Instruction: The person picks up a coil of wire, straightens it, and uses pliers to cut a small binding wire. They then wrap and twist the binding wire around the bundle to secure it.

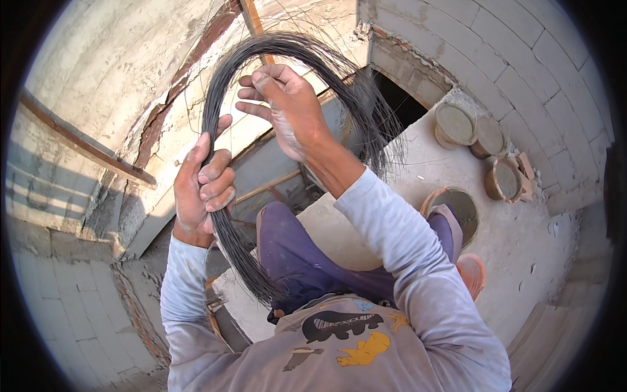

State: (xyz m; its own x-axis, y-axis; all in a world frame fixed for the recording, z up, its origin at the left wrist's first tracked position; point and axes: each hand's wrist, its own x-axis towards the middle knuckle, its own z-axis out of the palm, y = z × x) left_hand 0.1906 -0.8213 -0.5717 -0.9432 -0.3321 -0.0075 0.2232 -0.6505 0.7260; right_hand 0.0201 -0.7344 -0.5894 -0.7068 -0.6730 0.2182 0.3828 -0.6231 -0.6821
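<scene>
A thick bundle of thin dark tie wire (225, 81) arches over in front of me. Its frayed end fans out at the upper right, and the other end hangs toward my lap. My left hand (206, 179) is wrapped round the bundle on its left side. Inside the arch, my right hand (277, 104) is raised with its fingers loosely bent and spread. Its thumb tip lies close to the index finger, and no strand shows between them. A few loose strands stray from the bundle at the upper left.
Several buckets of grey mix stand at the right, among them one bucket (455, 124) by the block wall (522, 72). Another bucket (457, 209) is beside my knee. Bricks (526, 176) lean by the wall. A dark opening (398, 104) and wooden strips (85, 140) lie beyond.
</scene>
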